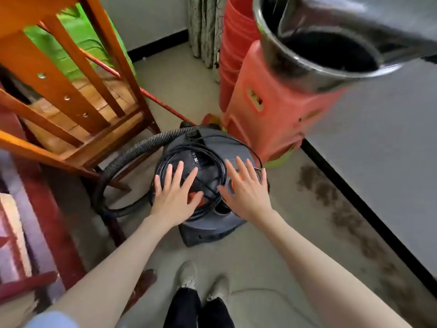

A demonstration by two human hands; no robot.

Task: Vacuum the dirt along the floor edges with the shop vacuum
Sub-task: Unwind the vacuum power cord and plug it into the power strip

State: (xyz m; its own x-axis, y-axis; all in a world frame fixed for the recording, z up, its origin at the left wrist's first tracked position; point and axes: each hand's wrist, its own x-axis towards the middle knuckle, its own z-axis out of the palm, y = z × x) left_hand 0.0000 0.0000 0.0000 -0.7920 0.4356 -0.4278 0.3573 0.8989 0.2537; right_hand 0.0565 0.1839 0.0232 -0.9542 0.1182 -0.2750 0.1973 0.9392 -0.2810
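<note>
Hands: left hand [173, 197] and right hand [246, 185] are reaching over the shop vacuum [208, 185], fingers spread wide, holding nothing.
Dirt [335, 207]: lying along the wall edge.
Risk: loose cord [189, 159] snagging, hose [132, 157] catching the chair [78, 98].

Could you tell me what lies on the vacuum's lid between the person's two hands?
In the head view, the coiled black power cord lies on the shop vacuum between the left hand and the right hand, over an orange part.

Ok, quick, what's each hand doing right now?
Left hand: open, fingers spread over the black cord coiled on the round dark grey shop vacuum, holding nothing.
Right hand: open, same, holding nothing.
</note>
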